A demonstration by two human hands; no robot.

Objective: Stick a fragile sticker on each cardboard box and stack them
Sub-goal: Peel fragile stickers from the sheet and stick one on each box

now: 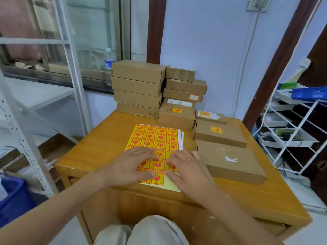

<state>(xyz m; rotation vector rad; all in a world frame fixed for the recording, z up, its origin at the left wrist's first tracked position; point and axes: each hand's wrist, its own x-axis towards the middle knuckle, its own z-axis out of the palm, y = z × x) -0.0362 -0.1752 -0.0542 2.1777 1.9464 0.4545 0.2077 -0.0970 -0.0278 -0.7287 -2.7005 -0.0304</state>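
Head view, lower centre: left hand (pixel 131 167) and right hand (pixel 187 171) lie spread, fingers flat on the sticker sheet (pixel 154 138) on the worktop (pixel 99 144).

Both forearms were bare to the lower frame edge, with no sleeve visible. The left hand (pixel 134 167) and right hand (pixel 187 171) carried no gloves, rings or watch that could be made out. Light beige trousers (pixel 146 230) covered both knees; the fabric was plain and unmarked.
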